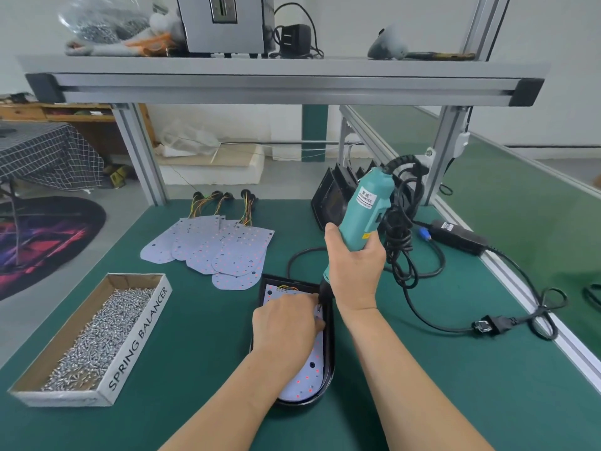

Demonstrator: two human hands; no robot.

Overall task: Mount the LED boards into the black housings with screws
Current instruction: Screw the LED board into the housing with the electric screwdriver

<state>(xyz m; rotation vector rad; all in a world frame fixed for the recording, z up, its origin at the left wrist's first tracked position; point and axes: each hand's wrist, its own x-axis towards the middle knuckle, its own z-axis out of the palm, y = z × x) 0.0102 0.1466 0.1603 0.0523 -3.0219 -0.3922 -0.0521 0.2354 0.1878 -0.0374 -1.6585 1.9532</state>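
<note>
Green matting covers the surface [201, 323], and near its front middle lies a black housing [329, 353], long and round-ended, with a pale LED board [305, 375] dotted with red seated inside it. The left hand [286, 323] lies palm-down on the far half of that board, its fingertips reaching to the tip of the tool; whether they pinch a screw there is too small to tell. The right hand [354, 268] grips a teal electric screwdriver [367, 206], fingers wrapped round its body, holding it nearly upright with the bit down at the housing's far right corner. A black cord runs from the tool's top in loops to the right, near a black power adapter [458, 236] and a plug [487, 325]. Behind the housing, a fanned pile of spare LED boards [221, 249] lies flat with coloured wires at its far end. To the left sits a long cardboard box [140, 336] full of silver screws [107, 333]. More black housings [331, 196] lean together at the back, behind the screwdriver.
</note>
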